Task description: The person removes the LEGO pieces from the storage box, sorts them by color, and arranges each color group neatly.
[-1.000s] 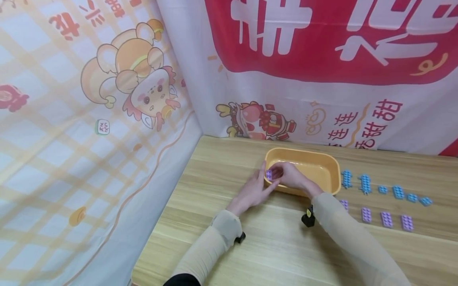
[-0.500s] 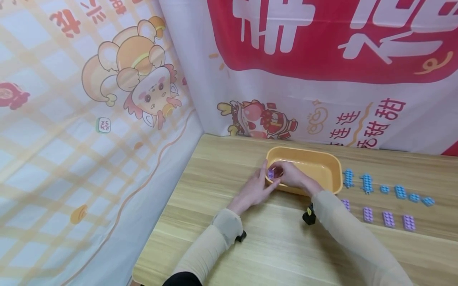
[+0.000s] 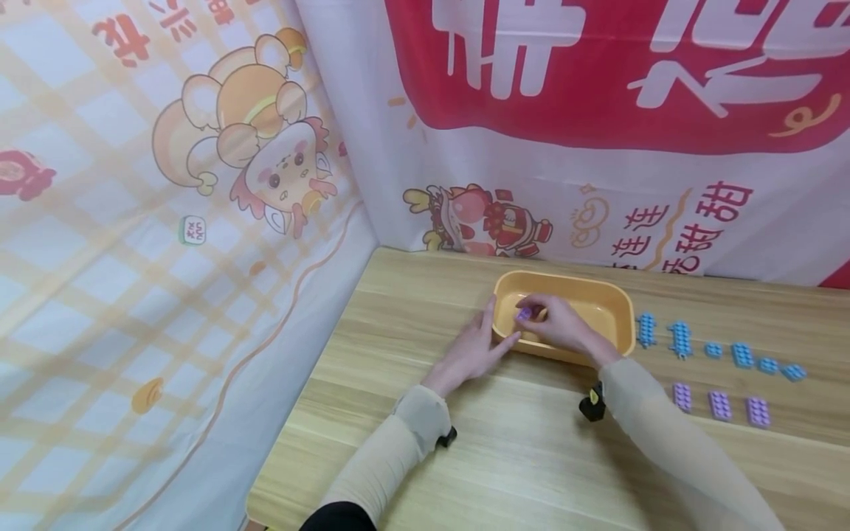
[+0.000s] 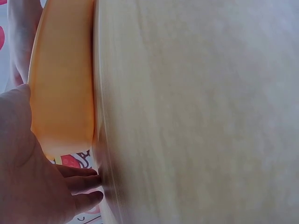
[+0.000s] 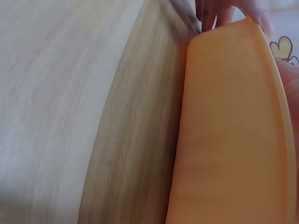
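Observation:
My right hand (image 3: 554,321) is inside the yellow-orange plastic tray (image 3: 600,286), pinching a purple building block (image 3: 524,313) between thumb and fingers above the tray's floor. Part of that block is covered by the fingers. At the tray's left end my left hand (image 3: 473,346) rests against the outside, thumb at the front rim and fingers along the end wall. In the left wrist view, the left hand (image 4: 35,172) has its thumb tip at the tray's rim and its other fingers extended near the table. The tray's wall mostly hides the right hand (image 5: 290,88) in the right wrist view.
Right of the tray lie several blue blocks (image 3: 742,355) in a row, including two longer pieces with side knobs. Nearer me is a row of purple blocks (image 3: 720,405). The wooden table (image 3: 505,457) meets printed cloth (image 3: 372,133) at the back and left.
My right hand and the purple block have moved right, away from the tray's left end. The right sleeve now covers a purple block on the table. My left hand stays put.

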A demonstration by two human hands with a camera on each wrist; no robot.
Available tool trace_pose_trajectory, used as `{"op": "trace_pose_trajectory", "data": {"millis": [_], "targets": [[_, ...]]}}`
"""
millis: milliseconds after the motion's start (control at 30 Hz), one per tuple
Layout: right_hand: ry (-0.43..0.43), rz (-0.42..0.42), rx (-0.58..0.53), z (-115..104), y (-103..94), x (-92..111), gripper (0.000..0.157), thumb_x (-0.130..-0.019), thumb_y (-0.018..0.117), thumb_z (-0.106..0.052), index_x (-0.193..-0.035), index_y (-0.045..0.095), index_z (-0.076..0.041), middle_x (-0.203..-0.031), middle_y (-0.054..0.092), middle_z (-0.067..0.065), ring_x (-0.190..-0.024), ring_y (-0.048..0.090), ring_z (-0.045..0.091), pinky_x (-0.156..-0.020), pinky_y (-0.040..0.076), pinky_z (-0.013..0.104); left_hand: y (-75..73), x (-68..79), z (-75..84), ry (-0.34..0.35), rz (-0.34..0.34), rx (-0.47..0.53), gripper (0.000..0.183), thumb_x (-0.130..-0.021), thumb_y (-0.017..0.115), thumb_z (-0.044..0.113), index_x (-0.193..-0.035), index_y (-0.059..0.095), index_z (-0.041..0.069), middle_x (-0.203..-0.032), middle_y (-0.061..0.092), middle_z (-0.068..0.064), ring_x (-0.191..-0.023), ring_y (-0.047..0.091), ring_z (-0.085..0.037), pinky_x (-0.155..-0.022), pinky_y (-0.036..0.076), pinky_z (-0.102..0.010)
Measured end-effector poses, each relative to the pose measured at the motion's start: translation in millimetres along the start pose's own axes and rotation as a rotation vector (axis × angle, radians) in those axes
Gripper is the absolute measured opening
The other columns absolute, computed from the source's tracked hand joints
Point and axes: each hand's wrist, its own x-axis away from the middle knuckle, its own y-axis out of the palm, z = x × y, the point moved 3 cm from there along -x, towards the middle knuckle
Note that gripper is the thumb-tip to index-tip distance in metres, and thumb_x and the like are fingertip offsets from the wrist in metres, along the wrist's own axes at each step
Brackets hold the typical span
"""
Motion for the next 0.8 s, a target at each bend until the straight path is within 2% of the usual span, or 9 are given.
{"op": "trace_pose_trajectory", "data": {"millis": [167,367,533,633,700,800], "targets": [[0.057,0.042,-0.048,7,-14.0,14,0.041,-0.101,0.078,-0.011,-0.138,0.065,0.003,-0.126,0.073,0.02,-0.117,0.069,0.035,-0.104,0.064,0.051,1.0,0.1,-0.1,-0.006,-0.009,-0.004,0.1,-0.108,0.034,0.079,-0.179,-0.004,0.019,-0.178,0.035,-0.023,-0.158,0.049,-0.041,-0.134,0.042,-0.052],[0.15,0.062,-0.096,14,-31.6,35,0.056,-0.104,0.075,-0.011,-0.155,0.055,-0.003,-0.147,0.064,0.025,-0.138,0.061,0.046,-0.101,0.066,0.055,0.7,1.0,0.1,-0.016,-0.02,0.0,0.1,-0.108,0.033,0.08,-0.178,-0.007,0.022,-0.18,0.03,-0.022,-0.16,0.045,-0.041,-0.135,0.039,-0.053],[0.182,0.119,-0.124,21,-43.2,50,0.055,-0.102,0.077,-0.007,-0.153,0.058,-0.001,-0.148,0.064,0.027,-0.14,0.06,0.048,-0.119,0.053,0.065,0.1,1.9,0.4,-0.017,-0.021,-0.002,0.101,-0.107,0.032,0.082,-0.178,-0.008,0.023,-0.181,0.028,-0.021,-0.161,0.043,-0.041,-0.136,0.037,-0.052],[0.198,0.159,-0.17,25,-49.9,58,0.054,-0.1,0.077,-0.005,-0.151,0.058,0.0,-0.147,0.064,0.026,-0.14,0.061,0.048,-0.122,0.05,0.066,0.9,1.7,0.2,-0.013,-0.021,-0.004,0.101,-0.107,0.032,0.082,-0.178,-0.008,0.022,-0.181,0.028,-0.022,-0.161,0.044,-0.042,-0.136,0.037,-0.052],[0.167,0.196,-0.17,26,-55.1,63,0.053,-0.1,0.078,-0.003,-0.149,0.059,0.001,-0.145,0.066,0.027,-0.136,0.064,0.044,-0.121,0.055,0.05,0.5,2.0,0.7,-0.012,-0.021,-0.001,0.102,-0.107,0.032,0.082,-0.178,-0.008,0.021,-0.181,0.029,-0.022,-0.162,0.043,-0.042,-0.136,0.036,-0.052],[0.127,0.242,-0.148,27,-63.6,71,0.052,-0.099,0.078,-0.003,-0.147,0.061,0.001,-0.143,0.068,0.026,-0.133,0.066,0.037,-0.116,0.058,0.03,0.5,2.3,1.2,-0.017,-0.022,0.003,0.102,-0.107,0.032,0.082,-0.178,-0.009,0.022,-0.181,0.028,-0.022,-0.162,0.043,-0.042,-0.137,0.036,-0.053]]}}
